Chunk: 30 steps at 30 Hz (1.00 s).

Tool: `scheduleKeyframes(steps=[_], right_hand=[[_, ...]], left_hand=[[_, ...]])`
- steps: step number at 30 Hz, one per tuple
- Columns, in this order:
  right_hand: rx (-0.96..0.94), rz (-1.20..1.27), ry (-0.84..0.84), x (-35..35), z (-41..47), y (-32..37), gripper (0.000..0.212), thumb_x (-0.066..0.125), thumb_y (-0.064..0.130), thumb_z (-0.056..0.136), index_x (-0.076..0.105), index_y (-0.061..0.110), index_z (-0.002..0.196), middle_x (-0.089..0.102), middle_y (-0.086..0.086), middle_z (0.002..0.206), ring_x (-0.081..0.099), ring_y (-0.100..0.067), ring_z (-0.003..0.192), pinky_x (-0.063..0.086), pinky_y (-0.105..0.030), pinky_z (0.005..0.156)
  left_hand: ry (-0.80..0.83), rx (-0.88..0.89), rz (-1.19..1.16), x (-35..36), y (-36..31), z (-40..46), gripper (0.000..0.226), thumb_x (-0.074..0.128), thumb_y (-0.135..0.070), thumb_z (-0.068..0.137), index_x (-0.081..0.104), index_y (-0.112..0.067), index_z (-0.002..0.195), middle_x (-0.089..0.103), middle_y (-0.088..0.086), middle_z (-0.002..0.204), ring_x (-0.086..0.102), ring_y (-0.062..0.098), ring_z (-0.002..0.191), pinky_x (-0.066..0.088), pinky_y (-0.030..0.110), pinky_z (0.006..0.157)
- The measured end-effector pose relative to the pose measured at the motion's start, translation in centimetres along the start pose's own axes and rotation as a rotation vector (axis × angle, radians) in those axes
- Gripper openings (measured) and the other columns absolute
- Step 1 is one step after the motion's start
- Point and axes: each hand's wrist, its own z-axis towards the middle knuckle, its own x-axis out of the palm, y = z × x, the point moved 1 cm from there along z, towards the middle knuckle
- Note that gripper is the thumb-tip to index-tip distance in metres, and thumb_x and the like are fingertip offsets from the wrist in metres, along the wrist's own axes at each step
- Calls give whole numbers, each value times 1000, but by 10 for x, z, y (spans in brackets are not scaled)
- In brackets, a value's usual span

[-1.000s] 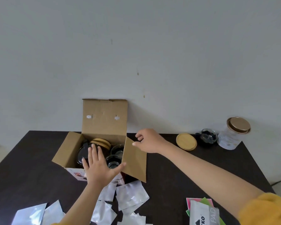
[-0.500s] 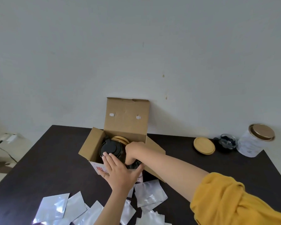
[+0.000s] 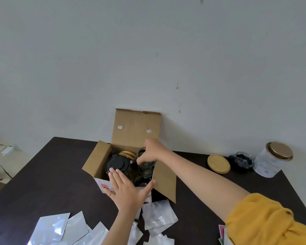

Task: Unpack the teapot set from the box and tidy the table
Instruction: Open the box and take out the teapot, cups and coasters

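Observation:
An open cardboard box (image 3: pixel 99 160) stands at the back of the dark table (image 3: pixel 53 183), its lid flap up against the wall. Inside I see a teapot with a black lid (image 3: pixel 117 163), a round wooden lid (image 3: pixel 127 154) behind it, and glass cups. My right hand (image 3: pixel 153 151) reaches into the box and grips a clear glass cup (image 3: pixel 147 165), lifted partly above the others. My left hand (image 3: pixel 127 190) lies flat with spread fingers on the box's front edge.
Several silver foil pouches (image 3: pixel 157 216) lie scattered on the table in front of the box. At the back right are a wooden coaster (image 3: pixel 218 163), a small glass cup (image 3: pixel 244 160) and a white tin with a gold lid (image 3: pixel 272 159). Coloured packets (image 3: pixel 222 234) show at the bottom right.
My right hand went from the box's right flap into the box and closed on a glass cup, now raised a little. My left hand stayed on the front edge. The camera shifted.

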Motion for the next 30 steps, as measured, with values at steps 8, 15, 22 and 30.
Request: scheduleKeyframes(steps=[8, 15, 22, 30], right_hand=[[171, 279, -323, -12, -62, -111, 56, 78, 45, 51, 66, 17, 98, 63, -3, 98, 60, -20, 89, 54, -29, 71], [600, 129, -372, 15, -137, -240, 73, 77, 39, 65, 48, 12, 127, 42, -10, 125, 43, -31, 119, 47, -38, 87], [746, 196, -519, 27, -176, -310, 79, 80, 33, 70, 45, 6, 136, 43, -14, 133, 43, -33, 124, 47, -43, 92], [750, 240, -556, 9, -162, -343, 69, 78, 31, 75, 47, 2, 131, 43, -17, 132, 51, -34, 117, 46, -42, 94]], left_hand=[[30, -13, 59, 2, 0, 3, 148, 18, -104, 44, 0, -2, 149, -9, 12, 159, -13, 24, 146, -3, 59, 112], [1, 15, 90, 3, 0, 4, 145, 16, -102, 45, 3, -3, 150, -5, 13, 159, -9, 27, 146, -2, 59, 112], [-11, 15, 99, 8, 2, 3, 142, 19, -101, 48, 7, -3, 149, -1, 13, 159, -5, 28, 146, 0, 60, 112], [-26, 33, 84, 11, 3, 3, 142, 22, -100, 48, 12, 0, 148, 4, 16, 158, -1, 28, 146, 4, 62, 112]])
